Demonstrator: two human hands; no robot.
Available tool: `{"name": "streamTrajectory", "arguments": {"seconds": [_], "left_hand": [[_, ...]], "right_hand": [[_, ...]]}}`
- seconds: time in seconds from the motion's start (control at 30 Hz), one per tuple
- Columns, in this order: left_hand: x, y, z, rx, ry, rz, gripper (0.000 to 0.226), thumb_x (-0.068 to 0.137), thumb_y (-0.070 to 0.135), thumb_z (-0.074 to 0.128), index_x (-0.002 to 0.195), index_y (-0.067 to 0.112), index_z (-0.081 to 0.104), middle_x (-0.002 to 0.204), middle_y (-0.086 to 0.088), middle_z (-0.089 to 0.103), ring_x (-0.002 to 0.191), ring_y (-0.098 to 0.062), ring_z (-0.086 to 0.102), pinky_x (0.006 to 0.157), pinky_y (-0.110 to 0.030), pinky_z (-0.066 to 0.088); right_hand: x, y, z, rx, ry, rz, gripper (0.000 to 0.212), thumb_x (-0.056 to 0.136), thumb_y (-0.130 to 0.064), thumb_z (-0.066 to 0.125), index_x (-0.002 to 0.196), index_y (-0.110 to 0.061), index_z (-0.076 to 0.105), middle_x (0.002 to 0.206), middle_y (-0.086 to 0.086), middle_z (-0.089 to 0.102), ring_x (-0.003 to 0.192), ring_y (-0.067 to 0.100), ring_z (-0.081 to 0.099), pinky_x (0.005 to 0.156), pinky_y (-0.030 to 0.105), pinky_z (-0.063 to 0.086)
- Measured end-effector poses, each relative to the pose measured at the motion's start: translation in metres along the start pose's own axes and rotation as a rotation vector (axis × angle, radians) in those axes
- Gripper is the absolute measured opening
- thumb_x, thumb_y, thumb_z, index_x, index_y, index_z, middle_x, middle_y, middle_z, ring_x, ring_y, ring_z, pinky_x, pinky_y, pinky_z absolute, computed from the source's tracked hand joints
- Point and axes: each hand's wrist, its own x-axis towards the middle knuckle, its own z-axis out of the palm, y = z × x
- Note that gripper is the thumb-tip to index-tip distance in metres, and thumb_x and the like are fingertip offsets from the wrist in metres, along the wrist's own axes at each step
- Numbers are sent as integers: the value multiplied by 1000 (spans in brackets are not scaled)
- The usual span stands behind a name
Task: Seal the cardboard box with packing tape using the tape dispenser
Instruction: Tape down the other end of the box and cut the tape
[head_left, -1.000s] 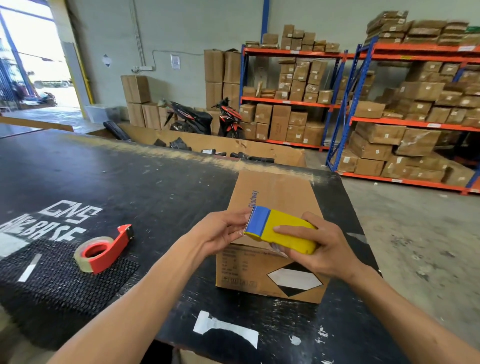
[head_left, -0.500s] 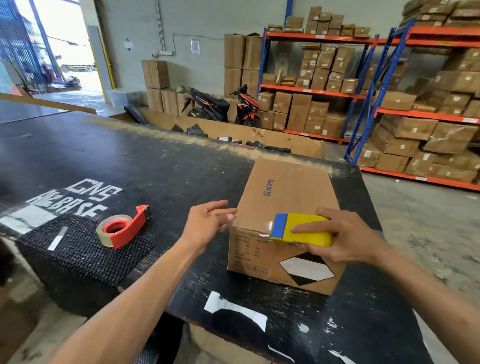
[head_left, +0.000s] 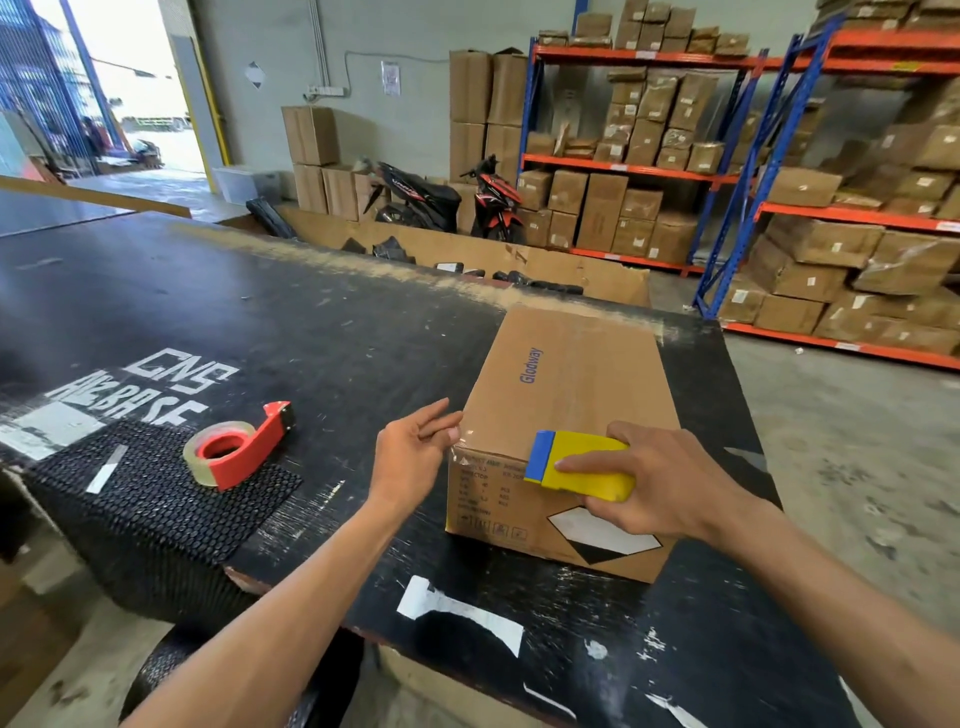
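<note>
A brown cardboard box (head_left: 576, 379) printed "Glodway" lies on the black table (head_left: 291, 332), its flaps closed. My right hand (head_left: 660, 483) grips a yellow tape dispenser with a blue front (head_left: 576, 465), pressed against the box's near top edge. Clear tape shines along that edge near the left corner. My left hand (head_left: 415, 452) hovers just left of that corner, fingers apart, holding nothing.
A red tape dispenser with a clear roll (head_left: 236, 447) rests on a black mesh mat (head_left: 156, 499) to the left. White tape scraps (head_left: 462, 613) stick to the table's near edge. Shelving racks with cartons (head_left: 831, 218) and parked motorbikes (head_left: 447, 202) stand behind.
My left hand has let go of the dispenser's front and drawn back to the left of the box. The dispenser has come down onto the box's near edge.
</note>
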Motion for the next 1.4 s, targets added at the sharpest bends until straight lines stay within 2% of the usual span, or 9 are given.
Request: {"name": "streamTrajectory", "arguments": {"seconds": [0.13, 0.27, 0.43, 0.5, 0.73, 0.93, 1.03, 1.2, 1.4], "left_hand": [[2, -12, -3, -8, -64, 51, 65, 92, 14, 70, 150, 18, 42, 150, 4, 48, 130, -6, 52, 112, -40, 41], [22, -18, -18, 370, 77, 146, 66, 97, 23, 63, 155, 19, 31, 165, -1, 16, 152, -25, 16, 120, -54, 23], [41, 1, -2, 879, -210, 1093, 53, 103, 21, 44, 153, 6, 33, 161, -14, 28, 150, -30, 23, 122, -54, 17], [43, 5, 16, 1013, -441, 1217, 53, 107, 28, 34, 155, 8, 28, 163, -12, 23, 152, -26, 18, 125, -45, 10], [46, -16, 35, 1077, -601, 1022, 62, 108, 43, 15, 148, 5, 42, 152, -12, 45, 141, -21, 42, 119, -36, 29], [47, -18, 34, 1083, -601, 929, 71, 104, 55, 8, 155, 10, 28, 158, -9, 35, 146, -20, 33, 121, -39, 27], [46, -17, 32, 1087, -584, 956, 68, 105, 54, 10, 156, 11, 26, 159, -8, 35, 146, -19, 33, 121, -38, 25], [45, -14, 34, 1099, -576, 992, 64, 106, 51, 13, 156, 12, 21, 158, -9, 35, 146, -20, 34, 121, -37, 21], [46, 4, 43, 1238, -617, 1069, 66, 104, 50, 14, 156, 12, 26, 143, -14, 54, 131, -29, 52, 118, -47, 29]], "right_hand": [[0, -1, 0, -11, -27, 18, 42, 75, -62, 55, 114, -54, 68, 74, -13, 44, 57, 11, 42, 47, 18, 21], [1, -1, 0, -3, -18, 20, 41, 75, -62, 56, 113, -53, 69, 74, -12, 45, 58, 10, 43, 49, 22, 27], [5, 0, -3, 20, -26, 6, 40, 75, -62, 58, 111, -52, 70, 72, -14, 40, 58, 8, 37, 50, 12, 17], [5, 1, -3, 12, -25, -2, 40, 75, -61, 58, 111, -51, 71, 71, -13, 40, 57, 9, 38, 50, 13, 17], [4, 1, 0, -9, -18, -7, 39, 73, -59, 59, 109, -51, 72, 75, -13, 40, 56, 12, 45, 50, 22, 29], [-12, 18, -10, -21, -69, -31, 40, 79, -64, 59, 118, -56, 66, 78, -11, 41, 59, 10, 41, 47, 24, 31], [-40, 41, -22, -27, -91, -10, 42, 82, -65, 56, 121, -55, 64, 82, -7, 49, 57, 10, 46, 42, 28, 40], [-84, 69, -31, -34, -74, 24, 42, 76, -56, 67, 118, -52, 67, 83, -11, 41, 58, 4, 31, 55, 10, 14], [-89, 78, -19, -40, -67, 17, 46, 78, -58, 60, 123, -54, 63, 85, -11, 37, 62, 6, 37, 46, 26, 33]]}}
